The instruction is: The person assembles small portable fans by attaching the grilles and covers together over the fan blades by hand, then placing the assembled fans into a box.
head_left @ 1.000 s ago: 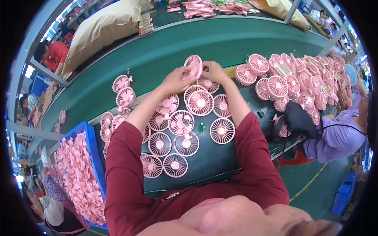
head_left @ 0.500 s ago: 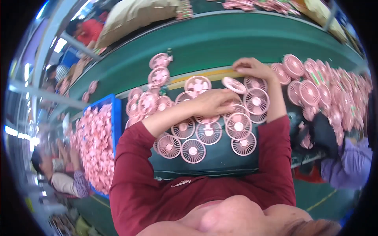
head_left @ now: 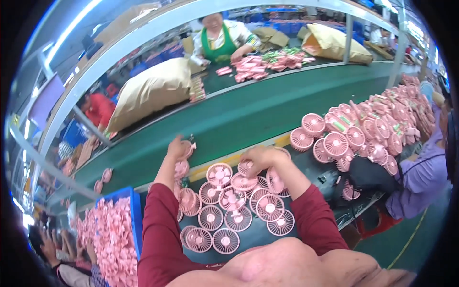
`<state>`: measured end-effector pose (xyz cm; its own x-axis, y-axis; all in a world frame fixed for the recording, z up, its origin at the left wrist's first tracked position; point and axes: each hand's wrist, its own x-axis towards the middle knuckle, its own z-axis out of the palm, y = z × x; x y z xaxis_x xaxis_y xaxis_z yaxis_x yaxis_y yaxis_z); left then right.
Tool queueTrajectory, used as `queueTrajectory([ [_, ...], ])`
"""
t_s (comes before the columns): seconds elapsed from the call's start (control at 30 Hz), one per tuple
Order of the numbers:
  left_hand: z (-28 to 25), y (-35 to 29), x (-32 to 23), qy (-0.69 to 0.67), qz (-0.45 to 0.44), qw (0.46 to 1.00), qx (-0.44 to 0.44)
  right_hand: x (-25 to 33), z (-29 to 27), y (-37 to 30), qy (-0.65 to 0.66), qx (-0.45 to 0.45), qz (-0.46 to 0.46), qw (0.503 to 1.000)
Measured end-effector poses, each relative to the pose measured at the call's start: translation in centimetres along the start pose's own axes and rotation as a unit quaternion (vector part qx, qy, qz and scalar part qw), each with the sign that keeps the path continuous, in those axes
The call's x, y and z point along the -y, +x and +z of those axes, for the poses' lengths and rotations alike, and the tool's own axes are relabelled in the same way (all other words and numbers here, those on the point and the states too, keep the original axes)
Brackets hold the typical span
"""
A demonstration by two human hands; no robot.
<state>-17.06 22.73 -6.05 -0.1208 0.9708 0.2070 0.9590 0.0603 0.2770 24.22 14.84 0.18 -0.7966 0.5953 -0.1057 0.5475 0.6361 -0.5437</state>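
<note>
My left hand point(head_left: 177, 149) reaches to the belt's near edge, its fingers closed round a pink fan housing point(head_left: 191, 149) with a small dark part on it. A second fan housing point(head_left: 181, 169) lies just below that hand. My right hand point(head_left: 262, 159) bends over the far side of the pile, fingers curled on the rim of a round pink fan grille point(head_left: 245, 168); its fingertips are partly hidden. Between my arms, several pink grilles lie flat and overlapping, such as a front grille point(head_left: 225, 241). A fan housing with spokes point(head_left: 232, 198) rests on top of others.
A green conveyor belt point(head_left: 239, 109) runs across beyond my bench. At left stands a blue crate point(head_left: 136, 225) full of pink parts. A big heap of pink fans point(head_left: 368, 126) lies at right, beside a person in purple point(head_left: 420, 179). Across the belt, a person wears a green apron point(head_left: 219, 48).
My left hand has left the pile and moved leftward to a fan housing by the belt. My right hand has come back from the belt edge onto the grilles. The view has tilted up.
</note>
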Motion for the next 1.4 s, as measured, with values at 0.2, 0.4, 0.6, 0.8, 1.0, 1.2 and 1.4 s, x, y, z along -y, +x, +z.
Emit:
queueTrajectory([
  [0.2,1.5,-2.7,-2.8,-0.082,0.040,0.994,0.055,-1.2,2.3,-1.3,-0.013,-0.021,0.035,0.999],
  [0.4,-1.6,-7.4,-3.3,-0.042,0.090,0.995,-0.033,-0.8,3.2,-2.0,-0.076,-0.071,0.033,0.994],
  [0.6,-5.3,-11.5,-5.0,-0.120,0.113,0.976,-0.142,1.5,1.9,-3.3,0.014,-0.291,-0.082,0.953],
  [0.8,-7.0,-16.1,-9.9,-0.514,0.025,0.842,-0.165,12.7,3.1,-3.8,0.018,-0.423,-0.153,0.893],
  [1.0,-7.8,-27.0,-18.7,-0.866,-0.078,0.483,0.104,17.9,8.8,-5.2,-0.082,-0.448,-0.121,0.882],
  [1.2,-5.7,-32.2,-17.9,-0.888,-0.123,0.425,0.125,18.3,13.4,-8.0,-0.058,-0.418,-0.125,0.898],
  [1.4,-5.9,-37.5,-22.0,-0.760,0.022,0.645,-0.080,18.9,17.5,-9.4,0.167,-0.467,-0.146,0.856],
])
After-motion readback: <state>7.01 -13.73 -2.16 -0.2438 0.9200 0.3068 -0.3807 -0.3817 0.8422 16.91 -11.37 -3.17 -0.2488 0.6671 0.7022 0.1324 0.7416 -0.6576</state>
